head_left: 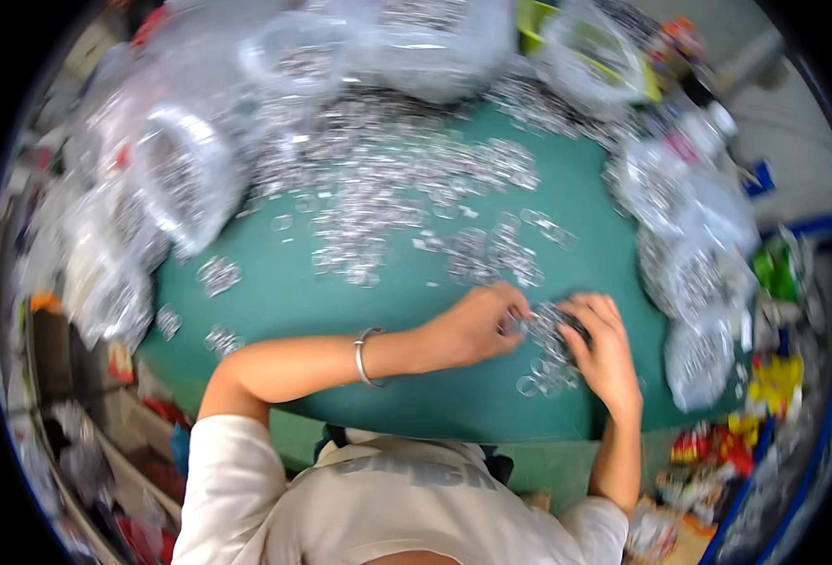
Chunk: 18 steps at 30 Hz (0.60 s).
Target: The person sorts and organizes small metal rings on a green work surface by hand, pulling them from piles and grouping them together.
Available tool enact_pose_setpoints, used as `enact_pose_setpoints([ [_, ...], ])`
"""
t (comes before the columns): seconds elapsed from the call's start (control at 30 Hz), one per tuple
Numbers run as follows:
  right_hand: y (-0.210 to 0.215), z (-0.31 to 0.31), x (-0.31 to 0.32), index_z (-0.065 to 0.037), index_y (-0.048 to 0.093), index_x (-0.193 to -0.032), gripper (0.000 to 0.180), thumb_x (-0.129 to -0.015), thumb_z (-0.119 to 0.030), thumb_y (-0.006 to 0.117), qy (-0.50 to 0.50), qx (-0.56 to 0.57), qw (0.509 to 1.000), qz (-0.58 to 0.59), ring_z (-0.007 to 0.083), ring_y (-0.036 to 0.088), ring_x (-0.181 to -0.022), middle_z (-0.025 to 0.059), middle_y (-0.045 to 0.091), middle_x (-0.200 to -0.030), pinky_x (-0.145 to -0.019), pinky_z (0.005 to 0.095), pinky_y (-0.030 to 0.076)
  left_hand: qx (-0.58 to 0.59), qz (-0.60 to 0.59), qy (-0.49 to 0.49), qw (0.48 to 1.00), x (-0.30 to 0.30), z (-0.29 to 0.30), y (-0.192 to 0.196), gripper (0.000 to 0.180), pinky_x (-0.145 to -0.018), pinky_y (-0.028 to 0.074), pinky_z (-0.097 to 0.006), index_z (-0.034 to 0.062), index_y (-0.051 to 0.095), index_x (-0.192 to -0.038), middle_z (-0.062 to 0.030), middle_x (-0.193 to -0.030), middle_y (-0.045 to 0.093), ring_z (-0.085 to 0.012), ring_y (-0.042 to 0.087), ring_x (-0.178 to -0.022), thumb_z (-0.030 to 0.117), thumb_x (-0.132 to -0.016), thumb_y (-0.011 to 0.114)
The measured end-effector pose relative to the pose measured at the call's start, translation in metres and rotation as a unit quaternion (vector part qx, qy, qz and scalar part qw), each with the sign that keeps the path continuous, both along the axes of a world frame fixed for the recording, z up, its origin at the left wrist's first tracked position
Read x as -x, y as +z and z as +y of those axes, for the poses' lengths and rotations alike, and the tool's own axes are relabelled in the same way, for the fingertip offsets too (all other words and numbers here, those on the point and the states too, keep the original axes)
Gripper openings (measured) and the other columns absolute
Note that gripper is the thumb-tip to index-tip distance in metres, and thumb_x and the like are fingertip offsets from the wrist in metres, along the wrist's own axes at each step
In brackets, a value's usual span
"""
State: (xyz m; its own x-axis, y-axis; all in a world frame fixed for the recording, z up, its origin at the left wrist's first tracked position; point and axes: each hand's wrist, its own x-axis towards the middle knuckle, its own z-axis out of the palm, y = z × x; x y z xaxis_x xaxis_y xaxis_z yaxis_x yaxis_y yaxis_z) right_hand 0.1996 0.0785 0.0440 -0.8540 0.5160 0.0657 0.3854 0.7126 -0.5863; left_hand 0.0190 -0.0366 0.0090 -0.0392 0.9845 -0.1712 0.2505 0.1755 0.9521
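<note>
Left hand (477, 325) and right hand (604, 348) close together, fingers curled on a small heap of metal rings (548, 344), near right on the green tabletop (284, 292); clear bags (176, 179) far left.

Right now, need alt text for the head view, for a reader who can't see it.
A person's left hand and right hand meet over a small cluster of metal rings on a green table. Heaps of loose rings cover the far side, ringed by clear plastic bags of rings. A bangle circles the left wrist.
</note>
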Motion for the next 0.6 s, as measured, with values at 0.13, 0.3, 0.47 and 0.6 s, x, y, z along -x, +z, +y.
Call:
enact_pose_setpoints([
  [0.13,0.006,-0.019,-0.005,0.004,0.061,-0.096,0.021,-0.075,0.005,0.062,-0.018,0.04,0.999,0.009,0.0347,0.055,-0.093,0.0184,0.059,-0.098,-0.085,0.0378,0.044,0.145,-0.413,0.052,0.898,0.034,-0.051,0.016,0.018,-0.072,0.047,-0.026,0.0011,0.059,-0.105,-0.0058,-0.097,0.057,-0.012,0.057,-0.086,0.008,-0.089,0.053],
  [0.3,-0.003,-0.031,0.0,0.005,0.06,-0.097,0.017,-0.081,0.002,0.055,0.01,0.071,0.997,0.027,0.0253,0.056,-0.082,0.015,0.058,-0.094,-0.075,0.0313,0.045,0.035,-0.521,0.253,0.815,0.071,-0.153,0.017,0.023,-0.076,0.049,-0.029,-0.0012,0.059,-0.106,-0.0076,-0.102,0.059,-0.0144,0.058,-0.092,0.012,-0.092,0.047],
  [0.47,0.004,-0.041,0.018,0.005,0.06,-0.097,0.015,-0.083,0.003,0.055,0.019,0.088,0.996,0.002,0.0207,0.054,-0.076,0.0124,0.058,-0.092,-0.072,0.0285,0.044,-0.032,-0.065,0.465,0.882,0.139,-0.236,0.015,0.017,-0.075,0.05,-0.025,-0.003,0.061,-0.102,-0.008,-0.097,0.061,-0.0113,0.058,-0.085,0.001,-0.091,0.047],
  [0.6,0.001,-0.042,0.026,0.004,0.061,-0.098,0.02,-0.078,0.003,0.059,0.036,0.101,0.994,-0.006,0.0313,0.057,-0.089,0.017,0.06,-0.096,-0.079,0.0365,0.045,-0.063,0.376,0.486,0.787,0.204,-0.245,-0.005,0.017,-0.08,0.048,-0.032,-0.0016,0.061,-0.1,-0.0148,-0.1,0.059,-0.0267,0.061,-0.09,-0.004,-0.087,0.051],
])
